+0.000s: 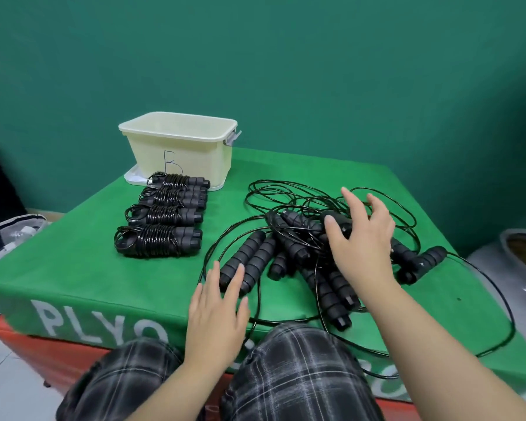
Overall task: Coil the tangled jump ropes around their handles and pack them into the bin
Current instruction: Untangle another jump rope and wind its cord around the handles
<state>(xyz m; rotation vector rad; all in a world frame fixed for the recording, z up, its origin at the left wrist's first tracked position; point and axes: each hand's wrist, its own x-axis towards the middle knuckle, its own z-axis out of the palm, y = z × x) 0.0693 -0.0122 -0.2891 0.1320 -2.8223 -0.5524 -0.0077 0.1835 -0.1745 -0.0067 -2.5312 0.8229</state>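
Jump ropes, black with ribbed foam handles and thin black cord: I'm reading this off the head view, the only view available.

Four coiled bundles (pixel 161 221) are lying in a row on the green padded plyo box (pixel 73 262), just in front of the cream plastic bin (pixel 179 144). The bin's inside isn't showing from this angle, so I can't tell whether anything is packed yet.

A tangled pile of uncoiled ropes (pixel 310 247) is sitting right of the bundles, cord loops spreading toward the far edge, one long loop hanging off the near-right side.

Left hand (pixel 217 314) is hovering flat, fingers straight and spread, tips just over a pair of side-by-side handles (pixel 249 262) at the pile's near-left; gripping nothing.

Right hand (pixel 362 241) is reaching into the pile's middle, fingers spread and slightly curved over a handle; no closed grasp that I can see.

I'm judging this roughly mid-task: four coiled, several ropes left to untangle and coil, then packing.
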